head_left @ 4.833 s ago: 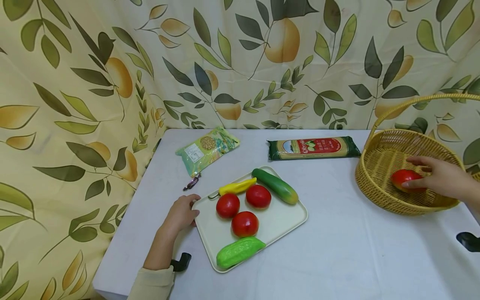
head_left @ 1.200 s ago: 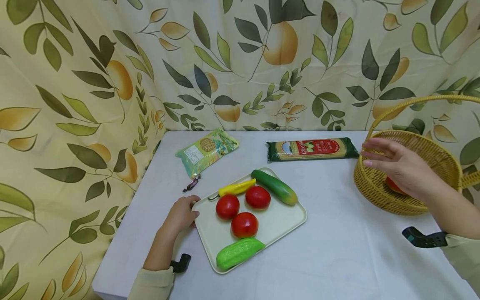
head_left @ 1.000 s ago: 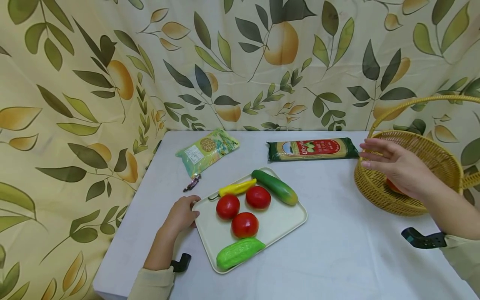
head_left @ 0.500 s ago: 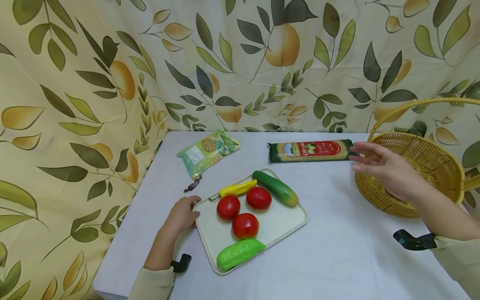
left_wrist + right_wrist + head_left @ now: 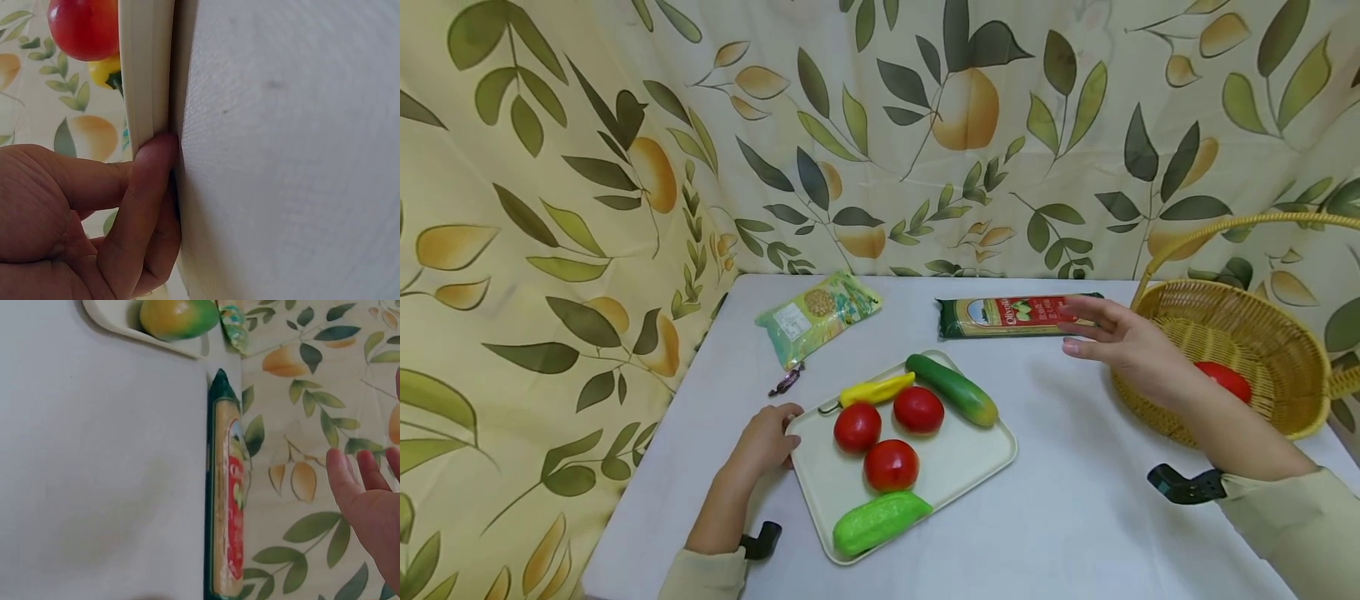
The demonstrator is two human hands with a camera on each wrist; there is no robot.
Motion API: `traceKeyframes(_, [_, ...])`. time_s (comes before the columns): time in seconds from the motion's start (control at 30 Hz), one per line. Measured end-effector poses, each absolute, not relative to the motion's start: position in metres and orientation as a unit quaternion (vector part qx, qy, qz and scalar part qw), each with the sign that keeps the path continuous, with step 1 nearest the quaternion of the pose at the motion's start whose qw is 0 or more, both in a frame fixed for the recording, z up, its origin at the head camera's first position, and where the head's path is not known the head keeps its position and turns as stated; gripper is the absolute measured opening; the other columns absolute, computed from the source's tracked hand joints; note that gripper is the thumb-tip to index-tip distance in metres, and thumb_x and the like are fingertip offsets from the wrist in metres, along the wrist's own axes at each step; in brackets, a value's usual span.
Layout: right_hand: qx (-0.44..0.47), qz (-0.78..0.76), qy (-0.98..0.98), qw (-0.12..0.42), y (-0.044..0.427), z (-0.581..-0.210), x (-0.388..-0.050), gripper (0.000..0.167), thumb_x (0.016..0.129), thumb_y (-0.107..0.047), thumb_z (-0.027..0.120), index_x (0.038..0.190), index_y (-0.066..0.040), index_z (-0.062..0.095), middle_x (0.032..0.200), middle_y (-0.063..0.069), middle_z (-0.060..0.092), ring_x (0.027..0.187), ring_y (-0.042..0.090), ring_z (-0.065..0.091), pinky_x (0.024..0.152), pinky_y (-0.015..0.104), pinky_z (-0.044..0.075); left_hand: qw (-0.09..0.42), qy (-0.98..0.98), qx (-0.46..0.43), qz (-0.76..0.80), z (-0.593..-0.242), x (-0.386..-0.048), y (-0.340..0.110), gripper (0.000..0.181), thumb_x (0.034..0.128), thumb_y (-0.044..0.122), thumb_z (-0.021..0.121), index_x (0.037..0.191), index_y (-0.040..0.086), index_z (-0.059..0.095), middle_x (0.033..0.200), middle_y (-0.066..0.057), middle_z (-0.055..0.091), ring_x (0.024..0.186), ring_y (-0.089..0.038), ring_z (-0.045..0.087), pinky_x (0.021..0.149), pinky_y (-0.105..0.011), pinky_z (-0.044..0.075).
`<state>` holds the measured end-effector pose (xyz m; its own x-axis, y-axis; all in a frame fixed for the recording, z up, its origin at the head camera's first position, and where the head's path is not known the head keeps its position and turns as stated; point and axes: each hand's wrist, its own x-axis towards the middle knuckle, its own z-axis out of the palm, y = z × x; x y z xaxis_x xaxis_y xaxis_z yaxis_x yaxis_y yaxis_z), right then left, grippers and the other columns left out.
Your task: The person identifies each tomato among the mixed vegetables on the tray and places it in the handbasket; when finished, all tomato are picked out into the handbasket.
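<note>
My left hand (image 5: pixel 765 442) pinches the left corner of the cream tray (image 5: pixel 967 472), thumb and fingers at its rim in the left wrist view. Three red tomato-like fruits (image 5: pixel 891 466), a yellow pepper (image 5: pixel 877 390), a dark green cucumber (image 5: pixel 952 389) and a light green vegetable (image 5: pixel 880 522) lie on the tray. My right hand (image 5: pixel 1138 350), fingers extended and holding nothing, is over the table between tray and basket, its fingertips overlapping the right end of the green noodle pack (image 5: pixel 1000 316) in the head view. The right wrist view shows that pack (image 5: pixel 227 500) beside the spread fingers.
At the right stands a yellow wicker basket (image 5: pixel 1292 333) with a tall handle and a red fruit (image 5: pixel 1225 380) inside. A green-yellow bag (image 5: pixel 820 317) and a small wrapped candy (image 5: pixel 787 379) lie behind the tray's left side. A patterned curtain hangs behind the table.
My right hand has let go of the red fruit in the basket and moved left, out over the table by the noodle pack. The left hand keeps its hold on the tray.
</note>
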<state>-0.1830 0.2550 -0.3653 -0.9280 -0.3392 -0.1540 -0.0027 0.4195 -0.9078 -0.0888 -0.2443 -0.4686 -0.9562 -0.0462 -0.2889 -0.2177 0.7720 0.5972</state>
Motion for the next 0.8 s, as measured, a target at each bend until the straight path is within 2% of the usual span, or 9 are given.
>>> traceKeyframes(0.1, [-0.106, -0.536, 0.821, 0.162, 0.247, -0.369, -0.181, 0.079, 0.096, -0.03, 0.07, 0.158, -0.012, 0.026, 0.159, 0.018, 0.031, 0.142, 0.038, 0.037, 0.092, 0.016, 0.046, 0.127, 0.936, -0.068, 0.321, -0.47, -0.086, -0.244, 0.041, 0.0887, 0.0, 0.07, 0.129, 0.004, 0.063, 0.098, -0.014, 0.061, 0.053, -0.016, 0.058, 0.06, -0.03, 0.046])
traceKeyframes(0.37, [-0.129, -0.56, 0.802, 0.161, 0.23, -0.374, -0.181, 0.073, 0.094, -0.026, 0.072, 0.153, -0.01, 0.033, 0.155, 0.018, 0.037, 0.138, 0.038, 0.042, 0.093, 0.016, 0.045, 0.124, 0.939, -0.067, 0.312, -0.47, -0.085, -0.244, 0.041, 0.0888, 0.0, 0.07, 0.129, 0.005, 0.064, 0.1, -0.015, 0.059, 0.061, -0.017, 0.057, 0.062, -0.031, 0.047])
traceKeyframes(0.63, [-0.131, -0.553, 0.806, 0.164, 0.22, -0.372, -0.183, 0.077, 0.092, -0.03, 0.074, 0.154, -0.011, 0.032, 0.154, 0.015, 0.039, 0.14, 0.038, 0.041, 0.095, 0.02, 0.047, 0.129, 0.939, -0.065, 0.313, -0.468, -0.086, -0.244, 0.042, 0.0892, 0.0, 0.069, 0.13, 0.004, 0.063, 0.101, -0.017, 0.06, 0.058, -0.017, 0.057, 0.061, -0.031, 0.046])
traceKeyframes(0.8, [-0.138, -0.557, 0.802, 0.169, 0.214, -0.371, -0.185, 0.077, 0.093, -0.023, 0.074, 0.155, -0.009, 0.031, 0.153, 0.019, 0.04, 0.14, 0.038, 0.04, 0.097, 0.023, 0.047, 0.131, 0.938, -0.067, 0.315, -0.467, -0.088, -0.243, 0.041, 0.0899, 0.001, 0.069, 0.131, 0.005, 0.063, 0.101, -0.016, 0.059, 0.053, -0.017, 0.058, 0.062, -0.031, 0.047])
